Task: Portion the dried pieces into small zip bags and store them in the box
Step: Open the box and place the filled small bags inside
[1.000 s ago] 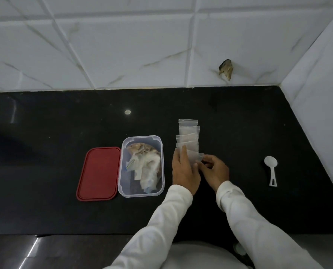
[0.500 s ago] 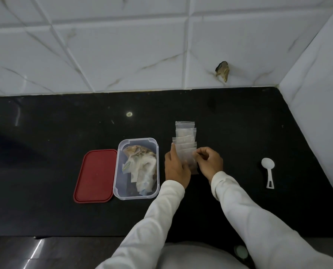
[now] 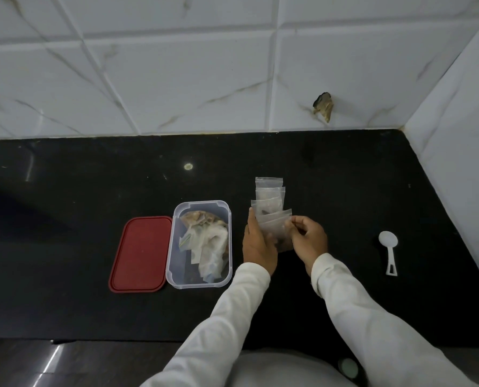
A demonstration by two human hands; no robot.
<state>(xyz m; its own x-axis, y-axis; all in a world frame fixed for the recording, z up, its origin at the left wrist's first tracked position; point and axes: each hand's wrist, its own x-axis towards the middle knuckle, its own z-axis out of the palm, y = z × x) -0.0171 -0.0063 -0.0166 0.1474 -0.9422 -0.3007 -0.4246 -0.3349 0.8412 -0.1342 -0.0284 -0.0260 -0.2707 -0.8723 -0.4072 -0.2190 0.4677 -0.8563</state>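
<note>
A row of several small clear zip bags (image 3: 269, 195) lies on the black counter (image 3: 65, 191), overlapping one another toward the wall. My left hand (image 3: 258, 244) and my right hand (image 3: 308, 241) both grip the nearest zip bag (image 3: 274, 229), which holds a few dark dried pieces. To the left stands an open clear plastic box (image 3: 177, 247) with a crumpled plastic bag of pale dried pieces (image 3: 207, 241) inside.
The box's red lid (image 3: 140, 254) lies flat against the box's left side. A white plastic spoon (image 3: 389, 250) rests on the counter at the right. White tiled walls close the back and the right side.
My hands have drawn closer together around the nearest bag, and my right hand has moved up to its right edge. The view has shifted slightly.
</note>
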